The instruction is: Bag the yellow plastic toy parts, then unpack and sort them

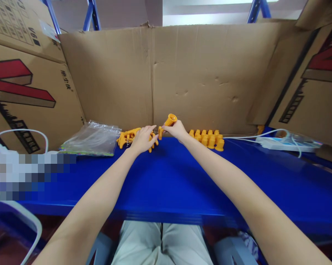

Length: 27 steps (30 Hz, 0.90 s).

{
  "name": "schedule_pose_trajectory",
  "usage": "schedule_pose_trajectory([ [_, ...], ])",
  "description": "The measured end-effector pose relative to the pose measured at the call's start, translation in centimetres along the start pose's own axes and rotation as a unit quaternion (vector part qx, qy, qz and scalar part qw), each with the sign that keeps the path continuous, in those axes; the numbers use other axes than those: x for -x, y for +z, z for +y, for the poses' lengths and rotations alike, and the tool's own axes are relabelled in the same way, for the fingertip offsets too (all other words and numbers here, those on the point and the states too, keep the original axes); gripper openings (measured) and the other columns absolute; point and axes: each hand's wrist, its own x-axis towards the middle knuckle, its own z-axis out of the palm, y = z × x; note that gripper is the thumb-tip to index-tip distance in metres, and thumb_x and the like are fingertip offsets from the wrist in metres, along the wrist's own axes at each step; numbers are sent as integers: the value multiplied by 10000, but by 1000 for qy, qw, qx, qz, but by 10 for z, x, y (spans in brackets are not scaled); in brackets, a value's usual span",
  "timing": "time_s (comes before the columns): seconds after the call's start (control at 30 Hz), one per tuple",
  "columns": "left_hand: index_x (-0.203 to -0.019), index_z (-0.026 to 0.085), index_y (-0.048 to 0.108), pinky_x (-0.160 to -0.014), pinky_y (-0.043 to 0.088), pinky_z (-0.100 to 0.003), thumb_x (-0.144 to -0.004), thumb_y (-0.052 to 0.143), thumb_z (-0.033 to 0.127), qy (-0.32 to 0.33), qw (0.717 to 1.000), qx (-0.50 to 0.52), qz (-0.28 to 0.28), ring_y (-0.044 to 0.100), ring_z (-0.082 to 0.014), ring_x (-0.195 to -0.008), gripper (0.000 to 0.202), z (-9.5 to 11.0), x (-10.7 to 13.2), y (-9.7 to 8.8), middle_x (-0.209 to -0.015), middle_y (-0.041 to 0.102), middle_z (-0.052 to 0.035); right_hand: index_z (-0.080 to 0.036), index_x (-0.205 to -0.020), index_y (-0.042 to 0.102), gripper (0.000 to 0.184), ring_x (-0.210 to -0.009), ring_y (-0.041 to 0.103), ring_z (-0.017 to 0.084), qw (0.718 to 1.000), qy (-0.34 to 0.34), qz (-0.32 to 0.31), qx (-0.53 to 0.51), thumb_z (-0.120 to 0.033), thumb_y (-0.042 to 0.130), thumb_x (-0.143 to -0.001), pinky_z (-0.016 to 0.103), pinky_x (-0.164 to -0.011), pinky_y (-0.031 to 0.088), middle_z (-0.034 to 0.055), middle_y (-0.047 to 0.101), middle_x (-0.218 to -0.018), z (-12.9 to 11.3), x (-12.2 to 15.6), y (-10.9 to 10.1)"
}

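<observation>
My right hand (177, 130) is closed on an orange plastic nozzle-like part (170, 120), holding it tilted just above the blue table (166, 184) near the cardboard back wall. My left hand (142, 139) rests with its fingers curled over a pile of loose orange parts (127, 136) at the table's far middle. A small orange piece (160, 132) sits between the two hands. To the right of my right hand, several orange parts (207, 138) stand upright in neat rows.
A clear plastic bag (91, 139) lies left of the pile. A white power strip with cables (281, 142) lies at the far right. Cardboard boxes (22, 92) and a cardboard wall (204, 73) enclose the table. A white cable (19, 131) loops at the left.
</observation>
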Motion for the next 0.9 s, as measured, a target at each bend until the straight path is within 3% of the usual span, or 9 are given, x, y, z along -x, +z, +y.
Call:
schedule_pose_trajectory([
  [0.13,-1388,211,413,-832,477,-327,-899,435,365,-39,997,54,-44,634,-182,-893,514,5,0,2,-1051,670,-74,-147,-833,616,112,-844,667,152,964,10,-33,-263,-151,649,-727,296,-815,542,58,703,-893,-7,21,-2],
  [0.27,-1326,225,480,-791,485,-279,-833,522,280,-32,992,110,-48,636,-146,-813,497,2,-2,6,-991,682,-45,-162,-913,620,162,-860,673,131,942,29,-110,-317,-199,671,-764,280,-838,525,54,706,-924,-7,39,-13],
  [0.37,-1200,212,575,-817,470,-282,-798,546,226,-15,995,94,-25,623,-162,-866,403,6,-4,6,-954,669,-40,-160,-967,600,194,-841,674,123,946,24,-108,-305,-238,658,-799,248,-780,527,63,700,-963,-3,46,-22],
  [0.53,-1114,168,594,-817,448,-304,-827,515,236,-10,999,10,50,586,-191,-889,305,15,-3,-5,-948,614,-69,-161,-924,608,273,-669,648,111,975,53,-58,-209,-421,605,-842,206,-583,486,64,697,-891,4,50,-36],
  [0.63,-1096,181,597,-838,429,-310,-849,488,237,24,997,-38,56,567,-200,-923,275,18,-2,-12,-945,598,-70,-160,-847,642,338,-636,627,111,984,61,-96,-135,-489,559,-854,212,-577,461,62,698,-814,6,53,-46],
  [0.77,-1096,174,609,-847,421,-331,-826,502,221,67,995,-73,20,572,-213,-924,294,24,-3,-14,-969,609,-88,-149,-805,670,246,-728,626,148,982,-8,-184,36,-378,593,-845,241,-661,446,57,701,-787,9,58,-55],
  [0.83,-1044,175,629,-838,427,-336,-787,529,219,59,996,-69,-4,585,-218,-913,279,28,-4,-12,-951,629,-84,-151,-868,670,180,-801,624,174,974,-59,-161,150,-317,607,-836,270,-723,435,64,704,-865,10,60,-56],
  [0.9,-952,184,646,-785,444,-321,-731,564,223,7,999,-34,-29,601,-207,-849,239,31,-5,-9,-870,649,-59,-158,-958,648,158,-892,607,208,948,-122,-101,275,-240,607,-829,325,-814,410,82,691,-963,10,62,-53],
])
